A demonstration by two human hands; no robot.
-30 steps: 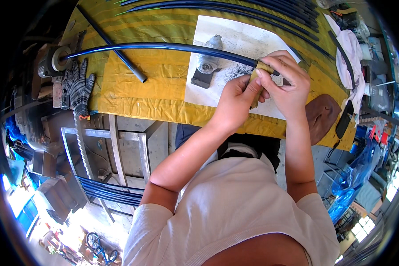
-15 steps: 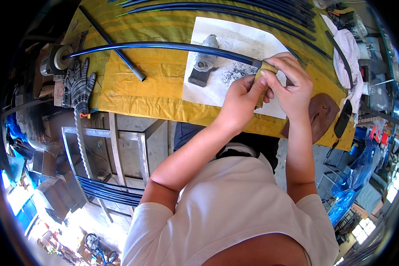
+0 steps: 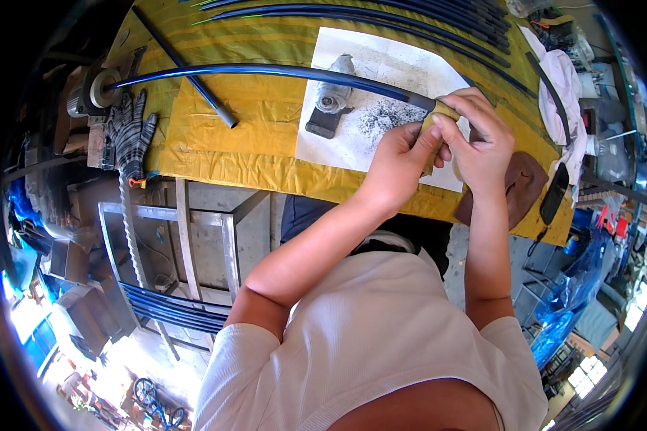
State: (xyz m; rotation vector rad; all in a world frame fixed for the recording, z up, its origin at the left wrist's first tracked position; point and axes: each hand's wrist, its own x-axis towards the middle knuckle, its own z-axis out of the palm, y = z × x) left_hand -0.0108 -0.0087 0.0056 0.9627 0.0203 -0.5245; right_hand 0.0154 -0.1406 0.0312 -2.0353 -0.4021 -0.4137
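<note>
A long, glossy dark-blue rod point(image 3: 266, 70) crosses above the table, its left end set in a round metal chuck point(image 3: 105, 87). A tan sandpaper-like strip point(image 3: 444, 110) is folded around the rod's right end. My left hand point(image 3: 402, 158) pinches the strip's lower part between thumb and fingers. From the right, my right hand point(image 3: 482, 140) closes on the strip's upper part and curls over the rod end. The fingers hide the very tip of the rod. Beneath the hands lies a white paper sheet point(image 3: 402, 61) scattered with dark dust.
A wrapped grey roll point(image 3: 332, 90) and a dark block point(image 3: 325, 123) rest on the sheet. Another rod point(image 3: 187, 72) lies at left, beside a striped glove point(image 3: 131, 133). Several rods point(image 3: 381, 21) line the back. A brown cloth point(image 3: 521, 187) and a phone point(image 3: 556, 192) sit right.
Both hands have shifted slightly right along the rod together with the strip. The rod sits slightly higher in its middle, and both grips look the same.
</note>
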